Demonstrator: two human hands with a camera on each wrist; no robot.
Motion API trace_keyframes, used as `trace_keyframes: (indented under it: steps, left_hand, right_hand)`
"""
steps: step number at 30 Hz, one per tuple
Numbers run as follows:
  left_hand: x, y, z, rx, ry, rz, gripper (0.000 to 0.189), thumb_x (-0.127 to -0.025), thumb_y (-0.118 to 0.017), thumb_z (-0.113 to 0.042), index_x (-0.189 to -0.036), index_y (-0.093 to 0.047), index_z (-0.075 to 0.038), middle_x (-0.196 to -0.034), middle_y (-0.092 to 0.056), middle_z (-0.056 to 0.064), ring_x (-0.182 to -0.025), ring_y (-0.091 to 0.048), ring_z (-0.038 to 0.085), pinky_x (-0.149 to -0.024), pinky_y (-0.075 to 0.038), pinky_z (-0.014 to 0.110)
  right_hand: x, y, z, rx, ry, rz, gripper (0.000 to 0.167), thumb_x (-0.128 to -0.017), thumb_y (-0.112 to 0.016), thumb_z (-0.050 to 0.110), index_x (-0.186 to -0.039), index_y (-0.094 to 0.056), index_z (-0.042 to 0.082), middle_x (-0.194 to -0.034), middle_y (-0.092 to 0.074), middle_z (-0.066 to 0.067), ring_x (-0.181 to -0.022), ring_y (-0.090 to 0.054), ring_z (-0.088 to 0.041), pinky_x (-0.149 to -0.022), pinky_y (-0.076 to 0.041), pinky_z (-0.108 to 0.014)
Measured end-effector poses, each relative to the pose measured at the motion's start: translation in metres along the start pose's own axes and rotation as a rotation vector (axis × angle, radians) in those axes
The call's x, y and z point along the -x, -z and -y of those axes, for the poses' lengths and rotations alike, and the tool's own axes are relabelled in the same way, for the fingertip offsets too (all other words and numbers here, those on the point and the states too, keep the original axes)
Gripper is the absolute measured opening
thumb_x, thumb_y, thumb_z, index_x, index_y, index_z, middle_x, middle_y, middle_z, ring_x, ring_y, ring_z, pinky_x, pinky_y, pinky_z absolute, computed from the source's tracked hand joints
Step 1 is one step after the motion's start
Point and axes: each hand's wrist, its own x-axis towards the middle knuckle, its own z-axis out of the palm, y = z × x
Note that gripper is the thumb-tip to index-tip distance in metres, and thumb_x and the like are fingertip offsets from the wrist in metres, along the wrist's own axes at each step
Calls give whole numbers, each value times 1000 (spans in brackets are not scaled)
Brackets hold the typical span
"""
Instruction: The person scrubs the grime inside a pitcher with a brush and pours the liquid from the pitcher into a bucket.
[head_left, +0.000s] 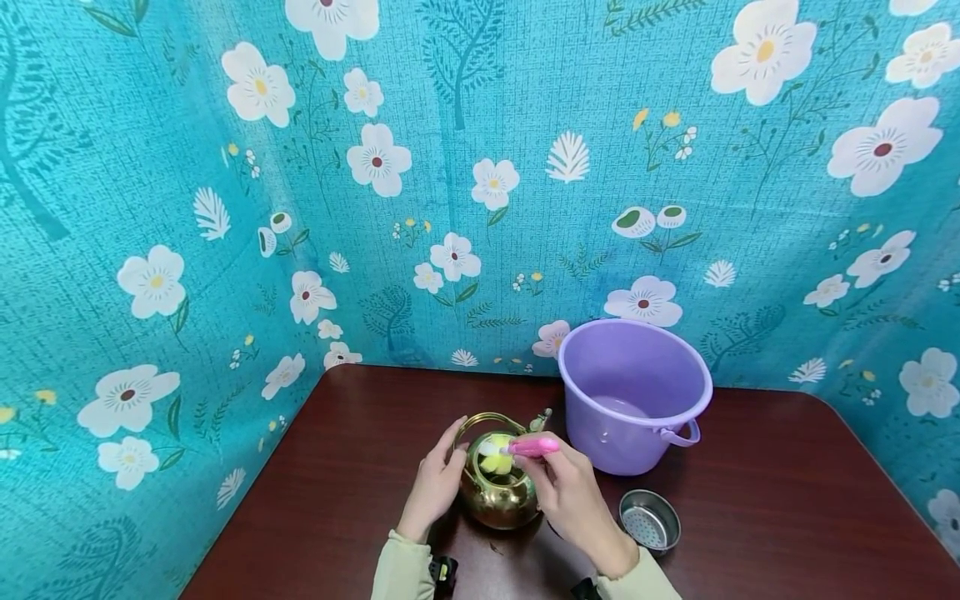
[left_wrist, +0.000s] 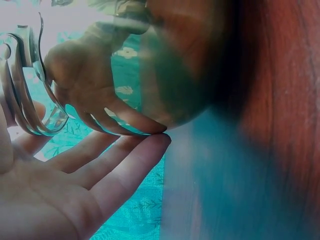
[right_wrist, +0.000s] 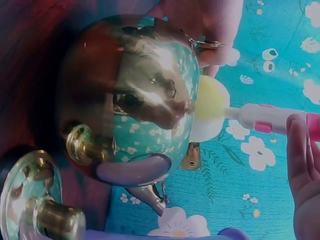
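A shiny brass teapot (head_left: 501, 504) stands on the table with its looped handle raised and its mouth uncovered. My left hand (head_left: 437, 482) steadies it from the left, thumb near the handle; the left wrist view shows the fingers (left_wrist: 127, 172) against the rounded body. With my right hand (head_left: 562, 492) I grip the pink-and-white handle of a sponge brush (head_left: 534, 447). Its yellow-and-white sponge head (right_wrist: 209, 107) sits at the teapot's mouth, partly inside. How deep it reaches is hidden.
Behind and right of the teapot stands a purple bucket (head_left: 637, 433). A perforated metal strainer (head_left: 649, 521) lies near my right forearm. The right wrist view shows a brass lid (right_wrist: 32, 195) beside the teapot. Floral blue cloth (head_left: 450, 167) hangs behind the dark wooden table (head_left: 772, 500).
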Motion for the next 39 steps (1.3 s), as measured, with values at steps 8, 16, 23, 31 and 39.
trace_keyframes:
  steps: [8,16,23,31,39]
  left_hand:
    - [-1,-3,-2,-29,2,-27,48,-99,-43,-15,-145,-44,-29,-128,-64,13,-117,-61,25,-83,-44,37]
    - [0,-5,-3,-48,-9,-58,45,-99,-43,-14,-142,-47,-25,-123,-67,11,-113,-62,24,-86,-44,39]
    - [1,-6,-4,-59,-19,-80,43,-99,-43,-14,-140,-49,-24,-121,-68,9,-116,-61,25,-94,-47,47]
    - [2,-6,-5,-69,-27,-93,41,-99,-43,-14,-138,-51,-23,-120,-68,10,-114,-63,26,-92,-48,48]
    - [0,-6,-3,-68,-23,-80,40,-100,-42,-16,-138,-50,-23,-123,-67,11,-113,-63,24,-89,-48,44]
  right_hand:
    - [3,1,-4,-55,-152,-11,25,-81,-70,-6,-101,-68,8,-89,-71,-4,-72,-65,-9,-67,-50,-13]
    - [0,4,-1,-126,-263,33,23,-84,-68,-5,-101,-68,10,-85,-70,-4,-66,-65,-10,-61,-50,-15]
    - [-1,7,0,-162,-281,59,18,-87,-65,-3,-101,-67,9,-86,-71,-7,-66,-66,-13,-58,-49,-15]
    - [-2,9,0,-166,-246,73,20,-87,-65,-3,-102,-66,9,-84,-69,-7,-66,-64,-12,-58,-48,-14]
    - [-3,12,2,-102,-228,112,18,-88,-65,0,-103,-65,11,-80,-67,-2,-69,-61,-4,-60,-47,-13]
